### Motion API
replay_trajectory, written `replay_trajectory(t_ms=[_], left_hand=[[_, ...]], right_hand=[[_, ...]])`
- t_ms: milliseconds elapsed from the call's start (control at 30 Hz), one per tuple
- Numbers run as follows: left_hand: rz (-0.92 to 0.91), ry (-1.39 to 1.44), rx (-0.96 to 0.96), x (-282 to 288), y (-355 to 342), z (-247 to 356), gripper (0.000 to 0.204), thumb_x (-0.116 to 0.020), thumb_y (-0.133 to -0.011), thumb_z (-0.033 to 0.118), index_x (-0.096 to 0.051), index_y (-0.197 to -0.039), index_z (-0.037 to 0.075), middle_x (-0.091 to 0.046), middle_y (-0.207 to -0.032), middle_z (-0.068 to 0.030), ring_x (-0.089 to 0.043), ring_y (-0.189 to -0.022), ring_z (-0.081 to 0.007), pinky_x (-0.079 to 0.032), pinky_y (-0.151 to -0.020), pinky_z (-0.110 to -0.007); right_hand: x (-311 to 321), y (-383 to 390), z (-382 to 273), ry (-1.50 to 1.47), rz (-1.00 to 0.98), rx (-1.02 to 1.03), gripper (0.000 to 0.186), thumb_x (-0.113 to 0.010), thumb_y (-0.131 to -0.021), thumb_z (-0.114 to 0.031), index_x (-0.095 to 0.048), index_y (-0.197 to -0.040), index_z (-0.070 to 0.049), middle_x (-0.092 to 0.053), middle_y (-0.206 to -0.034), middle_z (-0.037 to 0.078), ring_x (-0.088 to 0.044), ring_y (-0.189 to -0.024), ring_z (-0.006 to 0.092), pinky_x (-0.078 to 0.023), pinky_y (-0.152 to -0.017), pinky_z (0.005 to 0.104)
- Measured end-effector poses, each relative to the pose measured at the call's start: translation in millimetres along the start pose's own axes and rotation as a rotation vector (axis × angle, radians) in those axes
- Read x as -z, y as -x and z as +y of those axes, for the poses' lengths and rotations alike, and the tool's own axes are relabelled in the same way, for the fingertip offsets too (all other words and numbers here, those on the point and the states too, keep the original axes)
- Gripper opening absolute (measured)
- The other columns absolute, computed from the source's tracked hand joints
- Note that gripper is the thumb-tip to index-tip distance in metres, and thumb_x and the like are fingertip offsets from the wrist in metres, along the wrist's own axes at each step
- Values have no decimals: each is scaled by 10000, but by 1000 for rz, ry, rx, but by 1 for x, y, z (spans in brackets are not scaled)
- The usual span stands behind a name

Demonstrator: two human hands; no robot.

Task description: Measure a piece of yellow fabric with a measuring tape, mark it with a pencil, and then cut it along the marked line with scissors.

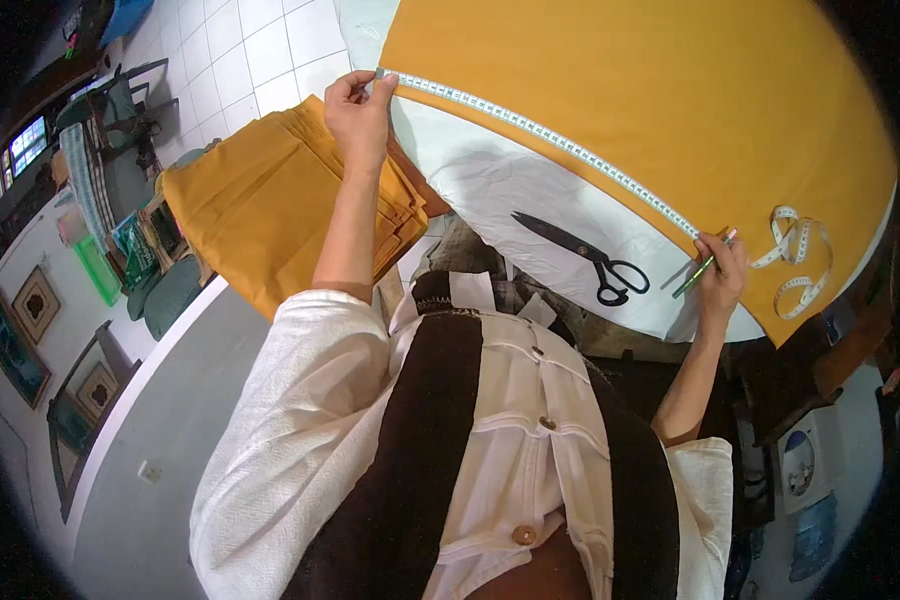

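A white tape measure (540,130) is stretched along the near edge of a mustard-yellow cloth (620,70) spread over the table. At the far left corner of the cloth, my left hand (360,115) pinches the metal-tipped end of the tape. My right hand (720,272) is closed on the tape farther right and also holds a green pen (692,279). Beyond that hand, the loose rest of the tape lies in curls on the cloth. Black-handled scissors (580,250) lie on the white table covering (470,180) between my hands, blades pointing left.
A folded stack of mustard-yellow cloth (260,200) sits left of the table, beneath my left forearm. White floor tiles (240,50) show at the upper left. A chair (120,105) and a light green container (95,265) stand farther left. Dark wooden furniture (830,350) is at the right.
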State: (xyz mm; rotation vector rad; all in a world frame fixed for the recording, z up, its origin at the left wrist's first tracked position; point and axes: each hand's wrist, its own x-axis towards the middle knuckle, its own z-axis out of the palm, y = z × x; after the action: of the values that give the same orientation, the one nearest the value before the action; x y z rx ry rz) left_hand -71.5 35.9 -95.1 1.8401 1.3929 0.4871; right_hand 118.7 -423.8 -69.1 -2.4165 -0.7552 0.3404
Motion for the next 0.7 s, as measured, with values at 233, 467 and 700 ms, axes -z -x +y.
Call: replay_trajectory(t_ms=[233,467,700], left_hand=[[15,75,-9,0,-3,-6,271,-835,-815,144,-714,-998,-14,-556,-1003,-55,-509,-796,-129,-488,-753,-246],[13,37,-34,1,-3,-10,278,-827,-834,138,-688,-1015,-21,-620,-1016,-104,-558,-822,-155,-506,-740,-270],[45,104,-50,0,0,-8,260,-831,-818,116,-689,-998,-8,-582,-975,-55,-512,-790,-122,-473,-716,-243]], right_hand=[[0,-2,-1,-32,-6,5,134,-738,-864,-33,-771,-992,-54,-537,-827,18,-478,-761,182,-395,-775,308],[2,-1,2,-16,-17,21,131,-729,-871,-28,-763,-996,-47,-552,-834,31,-499,-780,190,-403,-773,314],[6,-1,8,24,-58,33,132,-720,-876,-20,-756,-1001,-41,-559,-834,52,-510,-786,205,-419,-748,326]])
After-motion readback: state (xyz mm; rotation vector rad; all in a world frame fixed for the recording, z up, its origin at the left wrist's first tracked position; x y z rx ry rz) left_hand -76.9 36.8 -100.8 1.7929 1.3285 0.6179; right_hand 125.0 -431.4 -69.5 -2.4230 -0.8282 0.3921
